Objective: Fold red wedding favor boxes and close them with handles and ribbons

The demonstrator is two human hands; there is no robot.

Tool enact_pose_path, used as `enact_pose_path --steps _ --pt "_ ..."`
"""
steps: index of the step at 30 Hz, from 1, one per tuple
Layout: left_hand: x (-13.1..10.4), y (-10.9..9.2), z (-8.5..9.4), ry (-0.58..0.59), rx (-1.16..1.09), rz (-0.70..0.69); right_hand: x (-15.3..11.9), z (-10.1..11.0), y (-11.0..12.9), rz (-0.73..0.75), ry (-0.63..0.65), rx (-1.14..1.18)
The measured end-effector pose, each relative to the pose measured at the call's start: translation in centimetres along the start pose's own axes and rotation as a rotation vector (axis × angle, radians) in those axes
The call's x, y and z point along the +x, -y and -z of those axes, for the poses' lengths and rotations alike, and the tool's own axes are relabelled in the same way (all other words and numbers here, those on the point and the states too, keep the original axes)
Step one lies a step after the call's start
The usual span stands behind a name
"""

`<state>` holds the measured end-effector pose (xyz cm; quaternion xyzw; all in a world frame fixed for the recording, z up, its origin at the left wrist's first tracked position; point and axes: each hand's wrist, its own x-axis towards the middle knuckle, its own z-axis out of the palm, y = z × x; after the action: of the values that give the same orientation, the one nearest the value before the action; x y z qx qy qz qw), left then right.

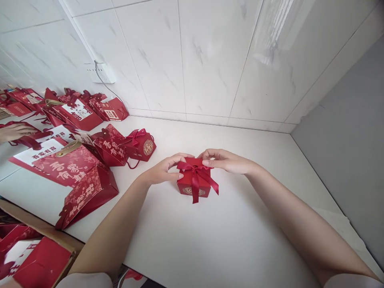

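Note:
A small red gift box [186, 183] with a gold round pattern on its front stands upright on the white table. A dark pink ribbon [195, 186] is tied in a bow across its top, two tails hanging down the front. My left hand [165, 170] grips the box at its left side, thumb on the front edge and fingers reaching behind the top. At the top right corner, my right hand [226, 161] has its thumb on the ribbon's loop and its fingers curled behind the box. The far fingertips of both hands are partly hidden.
Another red box with a bow [141, 145] stands to the left. Beside it are several larger red boxes, one [90, 192] lying near. Another person's hand [18, 131] shows at the far left. A carton [67, 244] of red boxes sits below the table's edge; a tiled wall [210, 60] rises behind.

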<state>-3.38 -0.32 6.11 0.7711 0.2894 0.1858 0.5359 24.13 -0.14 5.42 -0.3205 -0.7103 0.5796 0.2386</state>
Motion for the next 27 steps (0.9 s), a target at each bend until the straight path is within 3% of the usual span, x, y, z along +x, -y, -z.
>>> enact_pose_path --steps 2,6,8,11,20,27 --pt "0.1 -0.3 -0.5 -0.049 0.031 0.023 -0.4 0.4 0.4 -0.038 0.084 -0.035" --pt "0.4 -1.0 -2.1 -0.281 0.075 0.056 -0.6 0.6 0.8 0.004 0.238 0.000" --pt "0.5 -1.3 -2.9 -0.338 0.086 0.047 -0.6 0.4 1.0 0.014 0.280 0.029" --pt "0.7 -1.7 -3.6 -0.324 0.088 0.026 -0.5 0.1 1.0 -0.001 0.283 0.063" --pt "1.0 -1.5 -4.4 -0.277 0.209 0.040 0.6 -1.0 -0.5 0.055 0.078 0.107" --pt "1.3 -1.0 -4.7 -0.258 0.193 0.048 1.1 -1.4 -1.5 0.061 0.037 0.175"
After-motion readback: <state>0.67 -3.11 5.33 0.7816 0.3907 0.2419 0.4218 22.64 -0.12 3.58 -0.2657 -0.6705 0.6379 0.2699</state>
